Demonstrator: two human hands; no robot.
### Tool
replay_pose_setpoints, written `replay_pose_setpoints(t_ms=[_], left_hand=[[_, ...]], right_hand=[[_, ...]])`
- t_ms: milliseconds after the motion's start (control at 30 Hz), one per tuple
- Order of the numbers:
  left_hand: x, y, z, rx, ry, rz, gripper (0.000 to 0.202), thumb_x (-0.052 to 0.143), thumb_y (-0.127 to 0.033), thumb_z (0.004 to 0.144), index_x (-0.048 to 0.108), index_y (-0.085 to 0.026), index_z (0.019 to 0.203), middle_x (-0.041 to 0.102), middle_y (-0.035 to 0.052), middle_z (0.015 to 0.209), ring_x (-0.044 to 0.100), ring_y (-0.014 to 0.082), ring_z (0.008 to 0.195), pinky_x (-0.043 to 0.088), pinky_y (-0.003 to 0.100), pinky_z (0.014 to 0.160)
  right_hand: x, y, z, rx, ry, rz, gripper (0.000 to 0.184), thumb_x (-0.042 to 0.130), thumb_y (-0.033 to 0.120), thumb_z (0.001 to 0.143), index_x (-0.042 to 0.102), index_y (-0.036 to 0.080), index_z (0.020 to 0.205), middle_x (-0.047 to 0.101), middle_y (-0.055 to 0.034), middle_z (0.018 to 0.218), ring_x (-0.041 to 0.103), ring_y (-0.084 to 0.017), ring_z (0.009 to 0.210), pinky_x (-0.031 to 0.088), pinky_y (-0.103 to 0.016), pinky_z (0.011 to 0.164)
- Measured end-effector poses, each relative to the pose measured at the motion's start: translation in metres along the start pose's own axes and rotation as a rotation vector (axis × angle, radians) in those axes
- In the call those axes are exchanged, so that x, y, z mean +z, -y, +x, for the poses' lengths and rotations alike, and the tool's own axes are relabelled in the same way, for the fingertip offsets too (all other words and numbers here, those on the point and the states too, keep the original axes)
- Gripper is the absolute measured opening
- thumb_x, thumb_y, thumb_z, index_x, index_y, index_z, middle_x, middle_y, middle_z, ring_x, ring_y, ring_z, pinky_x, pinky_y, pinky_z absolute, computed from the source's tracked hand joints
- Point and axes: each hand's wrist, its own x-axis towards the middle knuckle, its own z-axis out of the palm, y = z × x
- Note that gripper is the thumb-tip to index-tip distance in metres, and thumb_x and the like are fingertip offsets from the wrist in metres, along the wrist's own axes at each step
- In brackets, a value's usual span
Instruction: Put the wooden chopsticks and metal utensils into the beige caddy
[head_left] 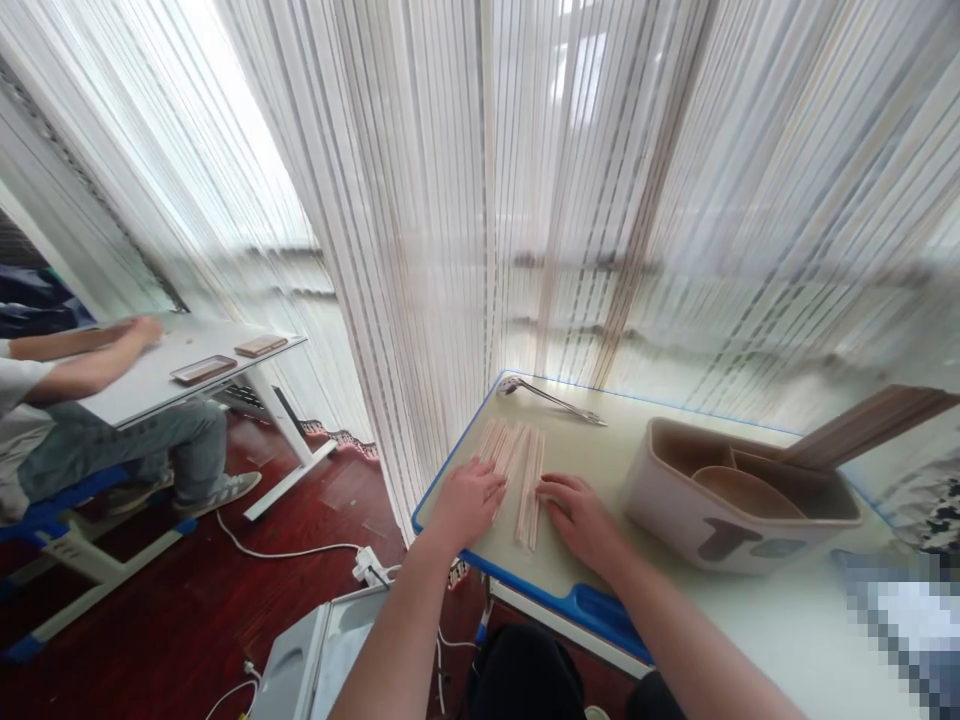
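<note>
Several thin wooden chopsticks lie on the pale table in two groups. My left hand [471, 500] rests palm down over the near ends of the left group of chopsticks [501, 442], its fingers laid flat. A smaller group of chopsticks [531, 490] lies between my two hands, roughly side by side. At its right edge, the fingertips of my right hand [576, 512] touch the sticks, with the fingers extended and not wrapped around them. Beyond them is a metal ladle [555, 400] with a long handle, near the far edge of the table.
A beige compartment box [675, 500] stands on the table [600, 440] at right, brown slats [877, 430] slanting out of it. Sheer striped curtains [450, 200] hang behind. At left, another person's arms [97, 350] are over a white desk [165, 350]. Cables and a power strip [367, 568] are below.
</note>
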Motion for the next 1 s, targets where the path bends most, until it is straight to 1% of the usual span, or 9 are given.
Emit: replay_pose_setpoints(t_ms=[133,267,333,400,467,567,667,867,1000], left_hand=[[0.008,-0.006,0.003,-0.007,0.037,0.043,0.034,0.037,-0.037,0.087,0.056,-0.032,0.115,0.047,-0.0004,0.132,0.032,0.0244,0.127,0.022,0.045,0.106],[0.012,-0.007,0.002,-0.006,0.043,0.094,0.04,0.032,-0.045,0.088,0.048,-0.034,0.123,0.041,-0.0014,0.137,0.028,0.0253,0.13,0.02,0.049,0.105],[0.013,-0.005,0.001,0.006,0.041,0.101,0.045,0.029,-0.047,0.088,0.043,-0.031,0.128,0.04,0.0004,0.138,0.028,0.0244,0.13,0.021,0.048,0.106],[0.013,-0.002,0.0,0.007,0.031,0.094,0.049,0.028,-0.046,0.088,0.039,-0.026,0.131,0.041,0.0039,0.137,0.029,0.0236,0.13,0.023,0.046,0.106],[0.015,0.0,0.001,0.014,0.021,0.086,0.049,0.029,-0.045,0.088,0.042,-0.023,0.129,0.043,0.0058,0.135,0.03,0.0237,0.129,0.024,0.045,0.106],[0.017,0.002,0.002,0.035,0.006,0.082,0.043,0.031,-0.043,0.088,0.051,-0.024,0.122,0.045,0.0053,0.134,0.032,0.0248,0.128,0.026,0.046,0.104],[0.02,0.005,0.004,0.046,-0.01,0.058,0.041,0.031,-0.041,0.089,0.055,-0.025,0.118,0.047,0.0062,0.131,0.035,0.0245,0.127,0.029,0.047,0.103],[0.023,0.007,0.008,0.03,-0.132,-0.064,0.043,0.031,-0.038,0.089,0.051,-0.02,0.123,0.054,0.008,0.124,0.045,0.0216,0.12,0.035,0.041,0.102],[0.018,0.002,0.008,0.037,-0.304,-0.092,0.036,0.035,-0.035,0.088,0.059,-0.019,0.11,0.061,0.0075,0.113,0.053,0.0188,0.11,0.04,0.038,0.098]], right_hand=[[-0.002,0.001,0.0,-0.022,0.042,-0.006,0.032,0.043,0.013,0.079,0.067,0.027,0.095,0.062,-0.0044,0.106,0.052,-0.021,0.103,0.041,-0.039,0.093],[-0.001,0.004,0.0,-0.039,0.042,-0.047,0.036,0.043,0.013,0.079,0.064,0.027,0.104,0.06,-0.0043,0.112,0.049,-0.02,0.106,0.039,-0.038,0.094],[0.0,0.004,-0.001,-0.049,0.052,-0.095,0.036,0.043,0.014,0.079,0.062,0.026,0.107,0.058,-0.0042,0.117,0.047,-0.02,0.109,0.036,-0.038,0.096],[0.001,0.005,-0.001,-0.056,0.068,-0.136,0.033,0.042,0.015,0.081,0.063,0.026,0.103,0.057,-0.0036,0.118,0.046,-0.02,0.11,0.035,-0.038,0.097],[0.002,0.005,-0.002,-0.057,0.072,-0.158,0.029,0.041,0.015,0.081,0.065,0.025,0.095,0.058,-0.003,0.116,0.046,-0.019,0.108,0.034,-0.036,0.096],[0.002,0.005,-0.003,-0.057,0.075,-0.172,0.024,0.043,0.011,0.078,0.063,0.023,0.083,0.06,-0.0019,0.112,0.047,-0.019,0.105,0.033,-0.034,0.094],[0.002,0.004,-0.005,-0.077,0.089,-0.172,0.019,0.045,0.009,0.074,0.06,0.022,0.076,0.061,-0.0016,0.107,0.047,-0.018,0.103,0.032,-0.032,0.092],[-0.004,0.002,-0.001,-0.143,0.085,-0.091,0.021,0.042,0.003,0.067,0.053,0.02,0.073,0.061,-0.0021,0.088,0.049,-0.016,0.09,0.036,-0.028,0.082],[-0.014,0.011,0.002,-0.199,0.05,0.01,0.021,0.041,0.003,0.069,0.051,0.02,0.077,0.058,-0.0014,0.081,0.049,-0.016,0.083,0.039,-0.029,0.077]])
